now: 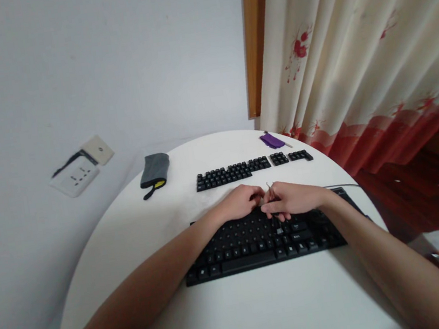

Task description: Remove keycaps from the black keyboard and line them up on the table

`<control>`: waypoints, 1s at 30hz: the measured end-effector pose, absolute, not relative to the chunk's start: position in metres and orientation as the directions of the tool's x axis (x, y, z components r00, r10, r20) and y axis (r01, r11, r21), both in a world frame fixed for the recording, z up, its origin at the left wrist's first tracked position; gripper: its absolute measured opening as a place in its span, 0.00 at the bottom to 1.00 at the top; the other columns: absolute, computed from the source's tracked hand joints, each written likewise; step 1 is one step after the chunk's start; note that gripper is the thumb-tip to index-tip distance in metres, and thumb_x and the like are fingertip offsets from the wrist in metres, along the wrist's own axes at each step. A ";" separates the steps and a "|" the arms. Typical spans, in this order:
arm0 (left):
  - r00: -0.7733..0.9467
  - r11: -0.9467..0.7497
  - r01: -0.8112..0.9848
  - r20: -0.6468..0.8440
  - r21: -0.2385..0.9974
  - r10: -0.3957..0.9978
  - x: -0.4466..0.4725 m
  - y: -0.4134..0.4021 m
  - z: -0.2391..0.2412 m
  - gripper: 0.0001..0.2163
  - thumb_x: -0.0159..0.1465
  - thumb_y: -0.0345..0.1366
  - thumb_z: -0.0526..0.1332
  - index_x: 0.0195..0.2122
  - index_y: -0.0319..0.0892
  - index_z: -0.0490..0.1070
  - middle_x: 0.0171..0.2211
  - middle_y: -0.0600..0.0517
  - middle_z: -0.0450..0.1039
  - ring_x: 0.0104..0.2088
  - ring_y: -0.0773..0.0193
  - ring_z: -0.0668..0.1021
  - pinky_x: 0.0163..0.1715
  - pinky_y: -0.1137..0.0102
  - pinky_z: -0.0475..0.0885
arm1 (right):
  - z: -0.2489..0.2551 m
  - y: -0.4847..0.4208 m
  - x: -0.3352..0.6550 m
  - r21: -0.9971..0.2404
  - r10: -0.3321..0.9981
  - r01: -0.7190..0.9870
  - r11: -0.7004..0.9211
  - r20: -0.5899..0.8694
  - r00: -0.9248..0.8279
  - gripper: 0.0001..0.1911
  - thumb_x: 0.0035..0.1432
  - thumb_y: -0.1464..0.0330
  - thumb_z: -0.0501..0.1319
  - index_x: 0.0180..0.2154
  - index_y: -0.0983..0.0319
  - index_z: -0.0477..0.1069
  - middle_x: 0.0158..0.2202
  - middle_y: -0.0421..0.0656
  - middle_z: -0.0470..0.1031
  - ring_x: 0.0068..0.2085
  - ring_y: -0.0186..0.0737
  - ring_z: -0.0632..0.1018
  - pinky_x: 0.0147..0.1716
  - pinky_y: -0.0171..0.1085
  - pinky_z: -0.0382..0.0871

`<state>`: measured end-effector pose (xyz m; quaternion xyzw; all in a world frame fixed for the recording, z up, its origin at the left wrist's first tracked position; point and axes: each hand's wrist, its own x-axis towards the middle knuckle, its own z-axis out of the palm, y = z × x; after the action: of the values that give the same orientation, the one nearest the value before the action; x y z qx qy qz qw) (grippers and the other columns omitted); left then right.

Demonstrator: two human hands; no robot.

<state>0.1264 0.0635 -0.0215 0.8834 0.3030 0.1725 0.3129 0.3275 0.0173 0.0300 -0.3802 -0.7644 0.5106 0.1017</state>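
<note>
A black keyboard [249, 261] lies on the white round table in front of me, with many keycaps off its upper rows and bare key stems showing. My right hand [289, 198] is closed over the keyboard's upper middle on a thin wire keycap puller [269, 186]. Its wire ends stick out above and below the fingers. A small keycap [280, 230] shows at the lower end. My left hand [244, 200] is curled at the keyboard's top edge, its fingertips meeting my right fingers; what they pinch is hidden.
Removed keycaps [233, 173] stand in rows behind the keyboard. A grey cloth [155, 168] with a loop lies at the left, and a purple cloth item [272, 140] at the back right. A cable [341, 186] runs rightward. Wall and curtain [335, 61] border the table [115, 239].
</note>
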 end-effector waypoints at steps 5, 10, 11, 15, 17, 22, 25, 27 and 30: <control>0.699 -0.598 0.442 0.162 0.668 0.697 0.127 0.064 -0.021 0.06 0.63 0.30 0.59 0.35 0.40 0.77 0.28 0.53 0.77 0.29 0.65 0.75 0.31 0.73 0.67 | 0.031 0.025 0.331 -0.879 0.765 0.405 0.250 -0.078 -0.640 0.19 0.59 0.54 0.62 0.32 0.65 0.77 0.20 0.38 0.71 0.20 0.31 0.68 0.21 0.32 0.61; 0.491 -0.546 0.335 0.352 0.768 0.797 0.127 0.069 -0.021 0.13 0.71 0.36 0.51 0.43 0.40 0.74 0.34 0.50 0.77 0.33 0.65 0.76 0.36 0.71 0.69 | 0.022 0.040 0.329 -0.868 0.915 0.367 0.335 0.207 -0.347 0.16 0.57 0.56 0.65 0.32 0.64 0.78 0.26 0.41 0.76 0.27 0.34 0.72 0.30 0.34 0.65; 0.459 -0.530 0.301 0.367 0.793 0.809 0.127 0.070 -0.021 0.14 0.71 0.38 0.50 0.45 0.39 0.74 0.36 0.49 0.77 0.34 0.64 0.77 0.37 0.70 0.70 | 0.019 0.042 0.328 -0.866 0.924 0.366 0.340 0.237 -0.299 0.15 0.57 0.57 0.65 0.32 0.64 0.78 0.27 0.42 0.78 0.29 0.35 0.73 0.32 0.35 0.66; 0.466 -0.494 0.210 0.357 0.844 0.809 0.128 0.070 -0.021 0.11 0.65 0.39 0.62 0.45 0.39 0.73 0.41 0.47 0.76 0.38 0.63 0.77 0.38 0.70 0.72 | 0.009 0.048 0.324 -0.875 0.945 0.359 0.325 0.288 -0.153 0.14 0.56 0.59 0.65 0.32 0.65 0.78 0.29 0.43 0.79 0.30 0.37 0.74 0.33 0.36 0.66; 0.490 -0.521 0.202 0.375 0.829 0.787 0.130 0.070 -0.022 0.12 0.60 0.37 0.68 0.42 0.38 0.74 0.39 0.48 0.74 0.37 0.64 0.76 0.37 0.70 0.73 | 0.006 0.048 0.322 -0.873 0.941 0.350 0.339 0.315 -0.125 0.14 0.56 0.59 0.65 0.32 0.65 0.78 0.29 0.43 0.79 0.30 0.37 0.74 0.33 0.36 0.66; 0.498 -0.547 0.233 0.384 0.804 0.777 0.132 0.070 -0.026 0.08 0.59 0.30 0.67 0.40 0.39 0.74 0.36 0.51 0.73 0.34 0.67 0.75 0.37 0.70 0.73 | 0.001 0.047 0.316 -0.830 0.922 0.403 0.386 0.361 -0.139 0.14 0.58 0.59 0.63 0.33 0.64 0.77 0.30 0.43 0.79 0.31 0.38 0.75 0.35 0.36 0.67; 0.480 -0.506 0.217 0.359 0.835 0.800 0.133 0.071 -0.028 0.16 0.57 0.26 0.67 0.47 0.40 0.72 0.38 0.50 0.76 0.34 0.67 0.76 0.38 0.70 0.73 | -0.005 0.048 0.313 -0.806 0.930 0.470 0.359 0.350 -0.110 0.17 0.63 0.56 0.58 0.33 0.63 0.74 0.28 0.43 0.77 0.29 0.38 0.75 0.32 0.35 0.67; 0.462 -0.513 0.206 0.379 0.833 0.802 0.132 0.071 -0.028 0.19 0.57 0.25 0.67 0.50 0.40 0.69 0.39 0.50 0.77 0.36 0.66 0.76 0.37 0.71 0.72 | -0.009 0.049 0.310 -0.826 0.944 0.466 0.318 0.322 -0.074 0.18 0.64 0.55 0.55 0.32 0.63 0.71 0.27 0.43 0.76 0.28 0.37 0.75 0.31 0.35 0.68; 0.456 -0.585 0.270 0.434 0.765 0.777 0.130 0.070 -0.027 0.17 0.58 0.26 0.67 0.48 0.42 0.70 0.40 0.51 0.77 0.38 0.65 0.76 0.37 0.71 0.71 | -0.013 0.050 0.308 -0.889 0.967 0.382 0.253 0.245 -0.070 0.17 0.65 0.55 0.55 0.34 0.62 0.69 0.30 0.45 0.78 0.29 0.38 0.78 0.29 0.34 0.70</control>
<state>0.1299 0.0700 -0.0266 0.7933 0.3300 0.4041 0.3138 0.3080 0.0501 -0.0127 -0.5160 -0.6538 0.3276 0.4461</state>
